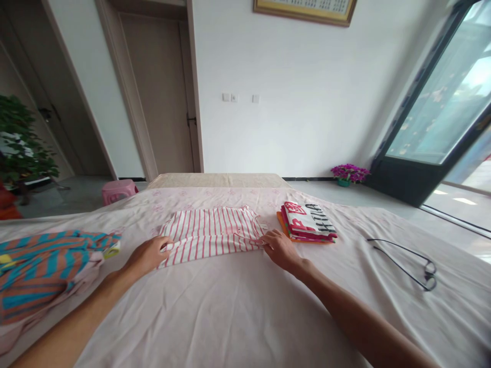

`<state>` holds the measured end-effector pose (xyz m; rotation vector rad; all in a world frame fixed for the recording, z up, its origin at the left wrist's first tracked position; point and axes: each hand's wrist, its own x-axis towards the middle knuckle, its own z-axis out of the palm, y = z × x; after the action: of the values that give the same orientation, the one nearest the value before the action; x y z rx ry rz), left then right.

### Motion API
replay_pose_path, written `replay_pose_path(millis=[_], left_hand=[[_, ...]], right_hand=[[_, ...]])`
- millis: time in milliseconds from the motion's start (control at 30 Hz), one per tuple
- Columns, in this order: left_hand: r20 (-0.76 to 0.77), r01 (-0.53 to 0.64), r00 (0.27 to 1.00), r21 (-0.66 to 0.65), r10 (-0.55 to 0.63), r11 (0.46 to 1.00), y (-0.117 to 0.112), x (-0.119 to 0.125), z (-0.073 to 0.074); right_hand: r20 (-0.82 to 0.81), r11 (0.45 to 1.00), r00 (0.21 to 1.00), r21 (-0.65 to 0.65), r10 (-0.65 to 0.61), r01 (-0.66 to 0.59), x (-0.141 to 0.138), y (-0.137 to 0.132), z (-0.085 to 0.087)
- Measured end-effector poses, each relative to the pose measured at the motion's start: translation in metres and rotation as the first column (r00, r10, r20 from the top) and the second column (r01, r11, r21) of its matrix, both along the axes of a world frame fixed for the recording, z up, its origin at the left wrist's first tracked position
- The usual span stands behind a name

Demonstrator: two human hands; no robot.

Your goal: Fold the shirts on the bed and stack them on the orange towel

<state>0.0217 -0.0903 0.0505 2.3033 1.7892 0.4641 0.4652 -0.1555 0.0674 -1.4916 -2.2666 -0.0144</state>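
A white shirt with red stripes (207, 245) lies on the cloth-covered table, its near part doubled over the rest. My left hand (151, 251) pinches the shirt's left edge, fingers closed on the fabric. At the opposite end, my right hand (279, 247) grips the shirt near its neckline, fingers curled and pressed together. Just beyond my right hand sits a small stack of folded clothes (307, 222), with a white and red printed piece on top and an orange one underneath.
Striped blue and orange clothing (57, 266) is heaped at the left. Black-framed glasses (412, 266) lie on the pale tablecloth (230, 317) to the right. A pink stool (119, 190) stands past the far left edge. Purple flowers (349, 173) are on the floor by the wall.
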Motion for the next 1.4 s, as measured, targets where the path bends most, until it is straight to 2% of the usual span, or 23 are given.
replay_pose_path(millis=[133,233,300,400,467,533,600,633,700,767,833,900,1000,1067,1167,1267,1400], left_hand=[[0.1,0.121,0.987,0.079,-0.129,0.989,-0.031,-0.013,0.023],[0.133,0.2,0.972,-0.043,-0.192,0.979,-0.064,-0.02,0.033],[0.116,0.263,0.962,-0.141,-0.248,0.954,-0.085,-0.023,0.03],[0.073,0.325,0.946,-0.204,-0.316,0.924,-0.112,-0.029,0.016],[0.068,0.362,0.932,-0.246,-0.356,0.899,-0.123,-0.034,0.011],[0.091,0.399,0.916,-0.317,-0.392,0.86,-0.126,-0.036,0.013],[0.108,0.407,0.912,-0.377,-0.397,0.832,-0.12,-0.031,0.024],[0.112,0.395,0.917,-0.379,-0.382,0.837,-0.113,-0.023,0.032],[0.127,0.377,0.926,-0.293,-0.355,0.879,-0.093,0.0,0.044],[0.143,0.37,0.926,-0.162,-0.349,0.915,-0.067,0.034,0.046],[0.116,0.34,0.936,-0.058,-0.332,0.939,-0.04,0.071,0.038],[0.03,0.278,0.96,-0.015,-0.278,0.96,-0.015,0.103,0.02],[-0.017,0.176,0.984,-0.01,-0.176,0.984,0.013,0.129,-0.008],[-0.036,0.117,0.992,-0.005,-0.117,0.993,0.027,0.131,-0.021],[-0.126,0.026,0.992,0.013,-0.024,1.0,0.044,0.115,-0.031],[-0.202,-0.056,0.977,0.038,0.062,0.998,0.061,0.09,-0.034],[-0.222,-0.127,0.965,0.058,0.136,0.99,0.078,0.061,-0.036]], right_hand=[[-0.13,0.994,0.985,0.034,0.112,-0.109,0.019,-0.011,0.002],[-0.127,0.984,0.977,0.001,0.174,-0.175,0.026,-0.031,0.008],[-0.103,0.975,0.971,-0.033,0.216,-0.22,0.027,-0.047,0.011],[-0.072,0.953,0.957,-0.094,0.28,-0.286,0.027,-0.07,0.015],[-0.073,0.932,0.947,-0.166,0.314,-0.322,0.03,-0.081,0.021],[-0.109,0.914,0.945,-0.241,0.308,-0.326,0.032,-0.083,0.028],[-0.179,0.922,0.957,-0.275,0.228,-0.271,0.03,-0.075,0.036],[-0.21,0.936,0.963,-0.271,0.172,-0.226,0.025,-0.068,0.04],[-0.231,0.962,0.969,-0.235,0.086,-0.141,0.007,-0.049,0.044],[-0.177,0.976,0.979,-0.174,0.097,-0.129,-0.02,-0.027,0.044],[-0.08,0.979,0.985,-0.128,0.152,-0.161,-0.053,-0.007,0.036],[0.002,0.982,0.985,-0.08,0.172,-0.171,-0.081,0.012,0.022],[0.086,0.989,0.988,-0.082,0.129,-0.122,-0.105,0.038,-0.006],[0.129,0.992,0.988,-0.105,0.087,-0.074,-0.105,0.055,-0.022],[0.2,0.992,0.98,-0.12,-0.011,0.036,-0.09,0.075,-0.037],[0.251,0.978,0.958,-0.119,-0.141,0.174,-0.069,0.088,-0.041],[0.254,0.963,0.946,-0.128,-0.201,0.239,-0.052,0.095,-0.041]])
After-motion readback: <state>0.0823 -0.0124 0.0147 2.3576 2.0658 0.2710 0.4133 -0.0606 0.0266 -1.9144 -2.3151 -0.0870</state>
